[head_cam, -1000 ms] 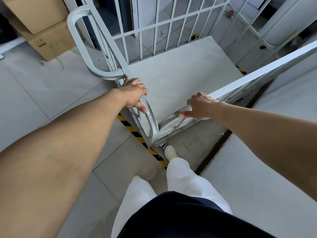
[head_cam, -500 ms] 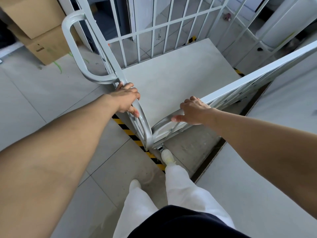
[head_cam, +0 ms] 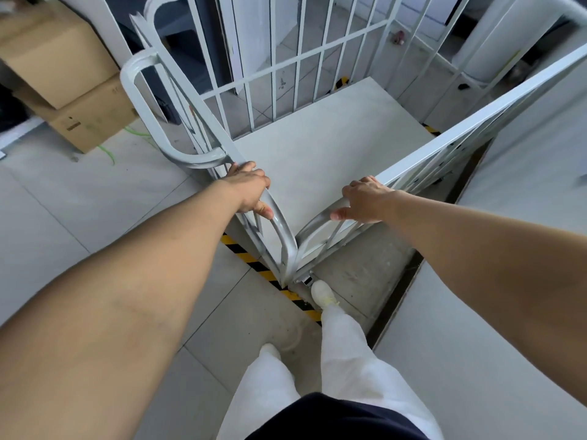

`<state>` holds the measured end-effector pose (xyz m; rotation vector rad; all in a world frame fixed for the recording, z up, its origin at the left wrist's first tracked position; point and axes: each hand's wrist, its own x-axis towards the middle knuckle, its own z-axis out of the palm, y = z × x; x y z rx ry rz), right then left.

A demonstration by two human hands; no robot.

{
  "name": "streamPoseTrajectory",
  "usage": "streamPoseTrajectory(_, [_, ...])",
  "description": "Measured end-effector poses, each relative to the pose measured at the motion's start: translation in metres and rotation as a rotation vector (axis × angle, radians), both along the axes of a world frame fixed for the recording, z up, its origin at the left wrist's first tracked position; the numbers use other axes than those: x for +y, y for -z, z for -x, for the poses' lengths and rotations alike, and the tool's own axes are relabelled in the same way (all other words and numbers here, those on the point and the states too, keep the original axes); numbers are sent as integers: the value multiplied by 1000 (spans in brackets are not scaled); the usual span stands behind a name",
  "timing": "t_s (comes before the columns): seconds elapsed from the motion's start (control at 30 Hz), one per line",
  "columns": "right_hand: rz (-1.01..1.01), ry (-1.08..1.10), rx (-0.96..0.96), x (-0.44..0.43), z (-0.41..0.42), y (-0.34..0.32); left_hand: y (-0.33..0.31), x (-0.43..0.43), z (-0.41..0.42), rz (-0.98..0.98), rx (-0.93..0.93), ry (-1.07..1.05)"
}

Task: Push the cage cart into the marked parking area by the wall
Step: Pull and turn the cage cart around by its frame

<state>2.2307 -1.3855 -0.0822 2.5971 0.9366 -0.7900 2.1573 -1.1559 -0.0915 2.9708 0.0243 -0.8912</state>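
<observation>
A white metal cage cart point(head_cam: 324, 147) with barred sides and a flat pale floor stands in front of me, one corner pointing at me. My left hand point(head_cam: 251, 192) grips the top rail of its left side. My right hand point(head_cam: 365, 200) grips the top rail of its right side. A yellow-and-black striped floor line point(head_cam: 254, 265) runs under the cart's near corner. More striped tape point(head_cam: 432, 128) shows beyond the cart's far right side. A looped push handle point(head_cam: 143, 122) sticks out from the left side.
Stacked cardboard boxes point(head_cam: 73, 90) sit on the tiled floor at the far left. A pale wall point(head_cam: 508, 312) runs along the right, with a dark gap at its foot. My white-trousered legs and a shoe point(head_cam: 320, 293) are just behind the cart's corner.
The cart has rolled a little forward and away from me, with both hands still on its rails. My right foot has stepped up to the striped line.
</observation>
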Motion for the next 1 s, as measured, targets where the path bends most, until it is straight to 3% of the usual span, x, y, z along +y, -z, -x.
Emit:
streamPoseTrajectory(0.5, [-172, 226, 83, 44, 49, -1, -4, -1, 0, -73, -6, 77])
streamPoseTrajectory(0.7, [-206, 271, 142, 68, 40, -12, -23, -3, -4, 33, 83, 60])
streamPoseTrajectory(1.0, [-255, 185, 158, 124, 15, -45, -78, 53, -17, 59, -86, -33])
